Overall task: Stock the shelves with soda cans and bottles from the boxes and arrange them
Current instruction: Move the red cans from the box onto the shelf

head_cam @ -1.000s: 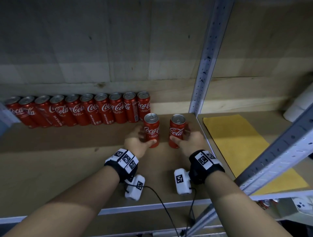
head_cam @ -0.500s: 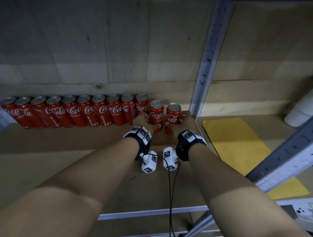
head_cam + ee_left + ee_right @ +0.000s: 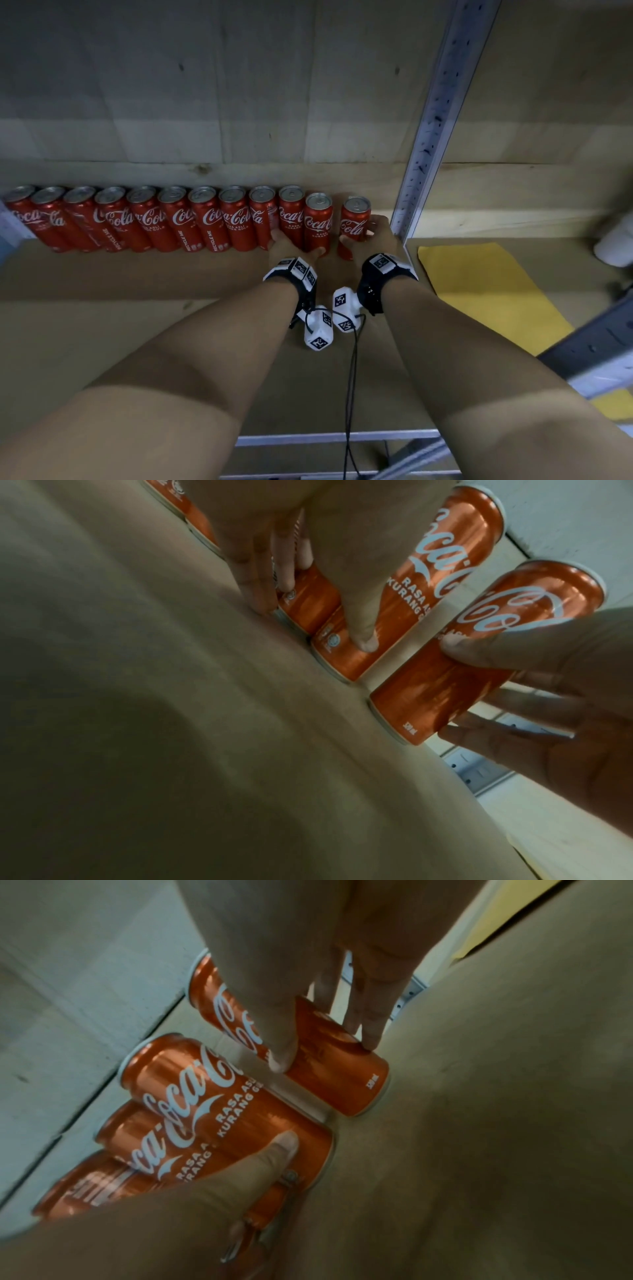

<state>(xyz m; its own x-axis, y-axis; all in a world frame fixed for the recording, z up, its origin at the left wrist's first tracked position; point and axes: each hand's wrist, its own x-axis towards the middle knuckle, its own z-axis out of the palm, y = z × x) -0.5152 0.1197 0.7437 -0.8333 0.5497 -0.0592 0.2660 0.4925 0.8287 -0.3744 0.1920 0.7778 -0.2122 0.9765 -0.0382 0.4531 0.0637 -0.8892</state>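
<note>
Several red Coca-Cola cans (image 3: 154, 219) stand in a row along the back of the wooden shelf (image 3: 137, 325). My left hand (image 3: 296, 245) holds one can (image 3: 318, 222) upright at the row's right end, against the last can. The thumb (image 3: 363, 631) lies on this can's front (image 3: 428, 574), and the fingers (image 3: 257, 588) reach past the neighbouring can. My right hand (image 3: 359, 236) grips another upright can (image 3: 354, 222) a small gap to the right. Its thumb (image 3: 281, 1058) is on the can's left side (image 3: 335, 1085), the fingers (image 3: 369, 1031) on its right.
A perforated metal upright (image 3: 431, 130) stands just right of the right-hand can. Beyond it a yellow sheet (image 3: 486, 291) lies on the adjoining shelf, with a white object (image 3: 616, 243) at the far right. A metal rail (image 3: 335, 438) edges the shelf front, and a slanted beam (image 3: 599, 342) crosses at the lower right.
Both hands have slid their cans from mid-shelf back to the wall. The left can now meets the row's end, and the right can stands beside it.
</note>
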